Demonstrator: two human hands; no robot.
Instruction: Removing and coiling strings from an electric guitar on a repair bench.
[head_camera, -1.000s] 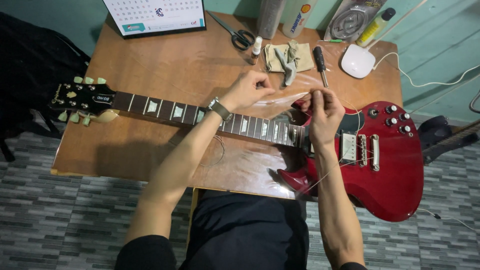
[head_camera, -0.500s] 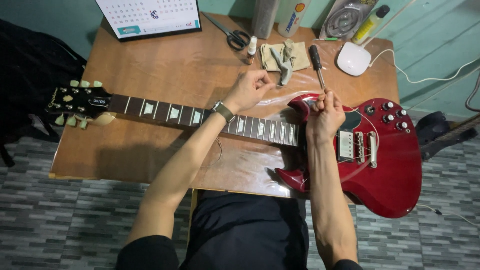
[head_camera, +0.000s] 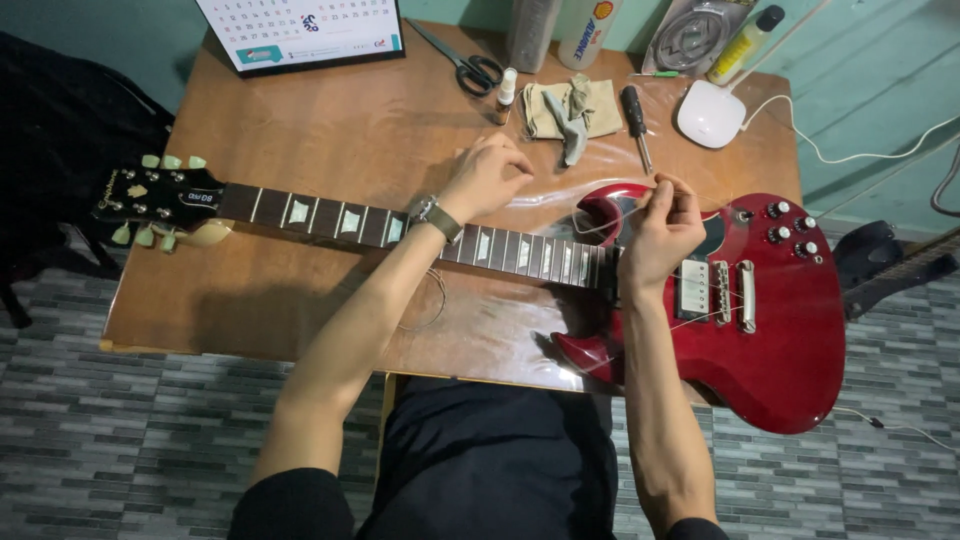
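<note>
Along the left edge of the tabletop (head_camera: 330, 130): the headstock (head_camera: 160, 195) of a red electric guitar (head_camera: 770, 330) overhangs slightly, its pale tuner buttons showing above and below.
Neck: it runs rightward across the middle of the tabletop; I cannot tell whether strings lie along it.
Left hand (head_camera: 487, 178): it rests curled over the neck near the middle; whether its grip pinches anything I cannot tell.
Right hand (head_camera: 658, 232): raised over the neck joint, thumb and fingers pressed together on a thin wire-like guitar string (head_camera: 600, 225) that curves away toward the left hand.
Guitar body: it hangs off the front right corner, over the lap; a loose wire trails off its lower right side.
Progress: judging from the loose string in hand and the tools laid out, the string work looks midway; nothing shows a string wound on a tuner.
Back edge, containers: a desk calendar (head_camera: 300, 30) at the left, then scissors (head_camera: 465, 62), a small white dropper bottle (head_camera: 506, 88), a grey can (head_camera: 530, 30) and a white bottle (head_camera: 585, 30), contents hidden.
Back right corner: a folded cloth (head_camera: 570, 105), a screwdriver (head_camera: 636, 120), a clear packet (head_camera: 695, 35) holding coiled strings, a yellowish bottle (head_camera: 742, 45), a white lamp base (head_camera: 710, 112).
</note>
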